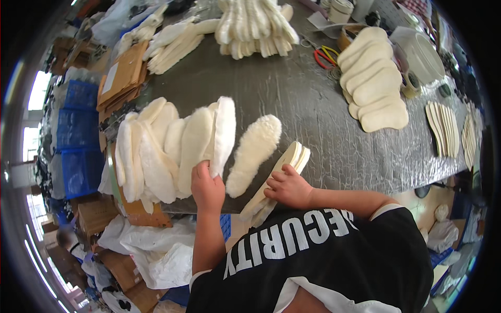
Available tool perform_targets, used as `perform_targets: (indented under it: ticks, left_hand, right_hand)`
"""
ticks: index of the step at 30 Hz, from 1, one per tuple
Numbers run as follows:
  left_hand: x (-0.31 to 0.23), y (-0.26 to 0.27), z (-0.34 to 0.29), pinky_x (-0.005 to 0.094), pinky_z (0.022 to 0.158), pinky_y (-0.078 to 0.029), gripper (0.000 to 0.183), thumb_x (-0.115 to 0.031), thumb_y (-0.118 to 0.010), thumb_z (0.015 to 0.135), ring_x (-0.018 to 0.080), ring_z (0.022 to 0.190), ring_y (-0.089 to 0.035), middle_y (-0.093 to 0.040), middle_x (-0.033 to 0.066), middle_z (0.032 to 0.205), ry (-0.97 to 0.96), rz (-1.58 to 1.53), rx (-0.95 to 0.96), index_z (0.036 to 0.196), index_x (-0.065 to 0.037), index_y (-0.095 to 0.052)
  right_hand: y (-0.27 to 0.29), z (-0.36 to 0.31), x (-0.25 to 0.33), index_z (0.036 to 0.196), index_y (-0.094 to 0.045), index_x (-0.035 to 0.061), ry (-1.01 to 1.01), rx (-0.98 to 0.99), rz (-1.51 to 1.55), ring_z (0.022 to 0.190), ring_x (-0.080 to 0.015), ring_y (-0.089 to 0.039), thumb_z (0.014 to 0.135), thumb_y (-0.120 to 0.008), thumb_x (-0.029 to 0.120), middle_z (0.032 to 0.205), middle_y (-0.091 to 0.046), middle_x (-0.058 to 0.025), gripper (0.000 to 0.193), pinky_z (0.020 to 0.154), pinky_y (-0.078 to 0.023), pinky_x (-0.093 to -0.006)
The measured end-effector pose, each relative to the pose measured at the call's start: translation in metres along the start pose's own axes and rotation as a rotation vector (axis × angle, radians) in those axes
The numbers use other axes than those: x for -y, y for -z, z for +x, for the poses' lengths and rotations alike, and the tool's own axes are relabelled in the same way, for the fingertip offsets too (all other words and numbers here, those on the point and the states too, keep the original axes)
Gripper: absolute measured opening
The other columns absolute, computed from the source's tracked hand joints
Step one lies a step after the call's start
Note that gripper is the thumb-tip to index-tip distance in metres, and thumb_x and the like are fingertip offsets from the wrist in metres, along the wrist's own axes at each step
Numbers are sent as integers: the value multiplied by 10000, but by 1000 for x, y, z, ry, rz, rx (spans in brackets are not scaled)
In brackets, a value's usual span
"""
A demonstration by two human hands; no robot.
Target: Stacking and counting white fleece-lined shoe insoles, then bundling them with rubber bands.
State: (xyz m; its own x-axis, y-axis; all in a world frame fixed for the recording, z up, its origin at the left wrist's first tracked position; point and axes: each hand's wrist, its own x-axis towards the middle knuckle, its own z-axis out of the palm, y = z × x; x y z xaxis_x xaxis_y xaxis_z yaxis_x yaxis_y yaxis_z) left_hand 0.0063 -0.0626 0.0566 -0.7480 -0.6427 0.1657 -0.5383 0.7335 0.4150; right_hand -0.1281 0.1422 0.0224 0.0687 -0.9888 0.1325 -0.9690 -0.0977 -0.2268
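Apparently, the work stands somewhere in its middle

Nearest to the body, the right hand (289,187) bends its fingers over a small insole stack (291,155) at the bench (313,104) edge; whether they grip it, I cannot tell. The left hand (207,185) has its fingers clamped on the lower end of a white insole (224,133), just at the right side of a fleecy row (156,151). Between the hands, one lone insole (254,154) lies flat, woolly side up. Farther right are spread the smooth insoles (373,78), and at the far side rests a fluffy pile (255,26). I would judge that the row is the part already arranged, while the lone insole and the small stack are left.
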Motion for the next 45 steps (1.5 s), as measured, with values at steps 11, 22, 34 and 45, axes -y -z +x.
perform_targets:
  ticks: [11,22,34,45]
  left_hand:
    - [-51,-36,-56,454,830,-460,331,3,-535,785,385,926,-552,-617,190,1001,-161,-277,571,1113,-31,-561]
    - [1,-74,9,427,816,-459,373,-71,-693,762,372,944,-566,-609,208,953,220,-31,305,1101,-5,-551]
    - [-25,-37,-43,411,833,-468,234,63,-529,731,368,943,-593,-614,202,956,59,-380,548,960,13,-542]
    - [62,-13,45,433,838,-487,337,-94,-712,771,378,909,-593,-632,204,1002,112,315,-217,1042,42,-565]
  right_hand:
    - [-4,-27,-2,1125,-604,143,9,-206,-20,1281,-258,-421,812,-547,233,1378,-451,-88,330,924,-379,-350]
    - [-4,-10,-4,1022,-637,65,84,-118,-61,974,-191,-537,805,-541,196,962,-579,-17,272,978,-361,-369]
    - [3,6,-13,958,-658,104,126,-65,-63,1402,-262,-292,848,-536,225,1395,-467,-110,204,1025,-344,-410]
    - [0,17,-19,847,-567,106,215,-43,-12,1007,-214,-541,818,-522,171,903,-567,-36,85,1160,-192,-512]
